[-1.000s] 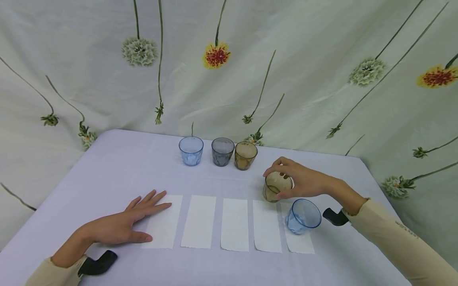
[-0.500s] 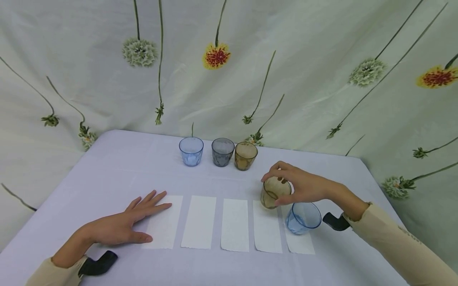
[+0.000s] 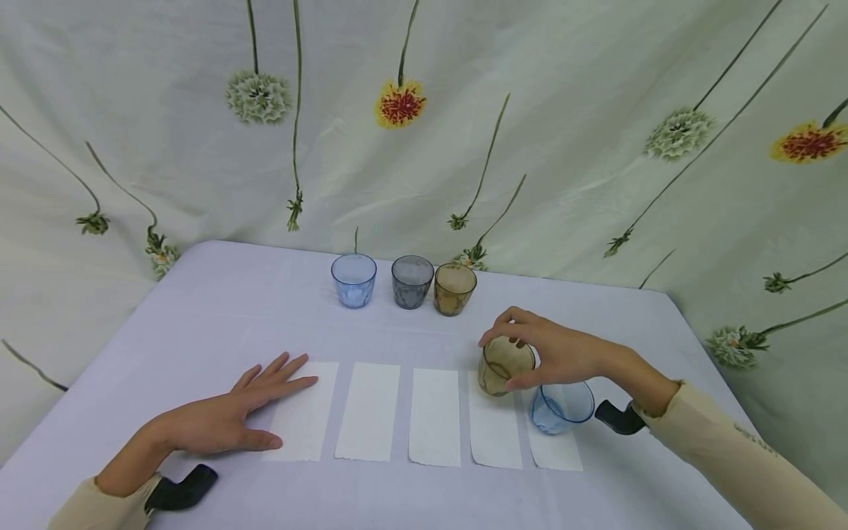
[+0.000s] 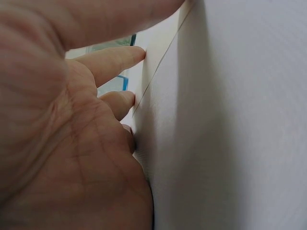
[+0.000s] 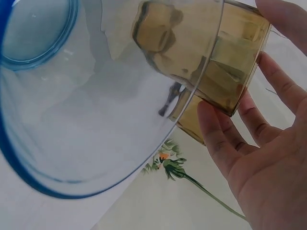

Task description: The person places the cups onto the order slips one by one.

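An amber glass tumbler (image 3: 493, 377) is gripped by the fingers of a right hand (image 3: 563, 350) at the far end of the fourth of five white paper strips (image 3: 433, 419), counted from the left; whether its base touches the counter (image 3: 619, 316) cannot be told. Just to the near side of the fingers, a blue glass tumbler (image 3: 555, 418) stands on the fifth strip, leaving little room there. Wider room lies left of the fingers, across the middle strips, and ahead toward the counter's far edge. The amber tumbler's mouth faces up into the palm, its axis running down to the base. The fingers are parted across the rim, thumb on the near side. Well to their left, a left hand (image 3: 225, 419) lies with fingers straight and spread, touching the first strip. Beyond the gripping fingers, near the far edge, stand a second blue tumbler (image 3: 354, 292), a gray tumbler (image 3: 411, 292) and a second amber tumbler (image 3: 452, 300), before a flower-printed cloth (image 3: 563, 110).
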{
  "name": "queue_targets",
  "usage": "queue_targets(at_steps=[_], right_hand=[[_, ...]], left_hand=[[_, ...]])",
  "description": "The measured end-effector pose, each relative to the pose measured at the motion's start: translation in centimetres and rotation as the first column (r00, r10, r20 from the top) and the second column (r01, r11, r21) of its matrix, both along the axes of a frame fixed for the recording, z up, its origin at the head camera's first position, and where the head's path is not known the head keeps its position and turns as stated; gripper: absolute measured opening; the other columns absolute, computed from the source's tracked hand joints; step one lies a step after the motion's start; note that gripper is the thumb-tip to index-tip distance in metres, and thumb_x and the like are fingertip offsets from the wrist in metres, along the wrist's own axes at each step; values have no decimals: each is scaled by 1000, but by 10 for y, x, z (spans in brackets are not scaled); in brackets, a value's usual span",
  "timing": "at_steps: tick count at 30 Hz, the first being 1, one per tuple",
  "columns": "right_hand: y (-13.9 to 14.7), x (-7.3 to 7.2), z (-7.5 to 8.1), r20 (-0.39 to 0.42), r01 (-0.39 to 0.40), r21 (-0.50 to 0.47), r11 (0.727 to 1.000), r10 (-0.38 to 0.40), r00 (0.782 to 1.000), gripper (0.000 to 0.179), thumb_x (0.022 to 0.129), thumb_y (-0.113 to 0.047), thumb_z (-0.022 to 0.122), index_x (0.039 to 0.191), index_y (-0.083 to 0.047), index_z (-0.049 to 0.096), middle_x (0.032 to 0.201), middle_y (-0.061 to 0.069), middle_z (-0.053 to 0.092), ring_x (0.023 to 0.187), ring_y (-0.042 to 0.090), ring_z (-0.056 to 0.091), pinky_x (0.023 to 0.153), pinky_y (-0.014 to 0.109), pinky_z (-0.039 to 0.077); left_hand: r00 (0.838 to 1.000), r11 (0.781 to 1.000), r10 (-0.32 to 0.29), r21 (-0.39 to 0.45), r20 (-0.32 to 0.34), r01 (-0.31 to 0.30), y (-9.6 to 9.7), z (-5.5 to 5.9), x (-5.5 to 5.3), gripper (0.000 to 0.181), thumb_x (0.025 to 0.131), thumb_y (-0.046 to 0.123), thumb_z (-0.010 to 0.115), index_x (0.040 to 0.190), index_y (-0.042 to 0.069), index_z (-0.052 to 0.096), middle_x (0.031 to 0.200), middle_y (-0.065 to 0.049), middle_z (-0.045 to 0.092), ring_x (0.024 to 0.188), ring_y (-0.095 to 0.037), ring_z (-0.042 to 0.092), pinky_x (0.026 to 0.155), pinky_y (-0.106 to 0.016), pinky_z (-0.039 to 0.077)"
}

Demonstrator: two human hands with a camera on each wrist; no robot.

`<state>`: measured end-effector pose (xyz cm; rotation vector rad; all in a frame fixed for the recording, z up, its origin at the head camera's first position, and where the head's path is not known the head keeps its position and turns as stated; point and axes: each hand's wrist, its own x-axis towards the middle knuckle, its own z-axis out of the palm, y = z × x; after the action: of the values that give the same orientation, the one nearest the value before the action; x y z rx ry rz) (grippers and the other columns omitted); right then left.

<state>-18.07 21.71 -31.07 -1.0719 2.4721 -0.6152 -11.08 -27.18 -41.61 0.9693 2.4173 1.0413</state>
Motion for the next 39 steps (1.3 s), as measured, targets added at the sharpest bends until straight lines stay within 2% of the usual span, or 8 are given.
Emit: queue_targets(at_steps=[5,10,12,18,26,31,39], right_hand=[[-1,4,-1,20,1,19,1000,-1,1000,58,84,-34,82,134,-39,53,134,-6,46,126,17,47,103,45,45],[-2,7,-1,33,-4,29,1000,3,999,59,84,-34,82,136,-31,55,134,-6,45,127,18,47,104,46,44],[-2,8,-2,35,-8,28,1000,7,999,60,84,-35,81,137,-29,55,134,-7,45,127,18,46,104,46,45],[-2,12,-3,39,-9,32,999,8,999,59,84,-36,82,136,-32,54,134,-6,45,127,15,47,104,45,45],[-2,16,-3,45,-18,35,999,16,999,57,84,-39,81,134,-34,55,132,-6,47,124,14,49,103,43,46],[-3,18,-1,47,-20,50,999,18,999,57,83,-40,82,133,-36,54,132,-6,47,123,15,49,104,43,46],[-4,23,-3,57,-21,81,996,17,998,62,83,-41,81,136,-29,52,133,-4,47,122,15,50,104,42,46]], left_hand=[[1000,1000,7,-2,21,-7,1,2,0,76,92,34,69,157,20,33,169,-12,7,142,19,-18,105,-2,-18],[999,1000,12,-13,35,-12,1,3,0,77,91,36,69,157,21,33,169,-16,7,140,21,-19,104,-2,-18],[1000,1000,7,-10,29,-7,1,3,0,77,91,36,69,157,21,33,169,-14,7,141,20,-19,105,-2,-18],[1000,1000,-8,4,-20,8,1,0,0,75,92,34,69,157,19,34,170,-2,6,143,18,-17,106,-3,-17],[1000,1000,-9,3,-26,9,1,0,0,75,92,35,69,157,20,34,170,-5,7,143,18,-17,106,-3,-17],[999,1000,-14,7,-48,15,1,-1,-1,75,92,34,69,157,18,33,170,2,6,144,16,-17,107,-3,-17],[998,1000,-17,10,-60,18,1,-1,0,75,92,33,69,157,18,33,169,8,5,145,15,-16,107,-4,-17]])
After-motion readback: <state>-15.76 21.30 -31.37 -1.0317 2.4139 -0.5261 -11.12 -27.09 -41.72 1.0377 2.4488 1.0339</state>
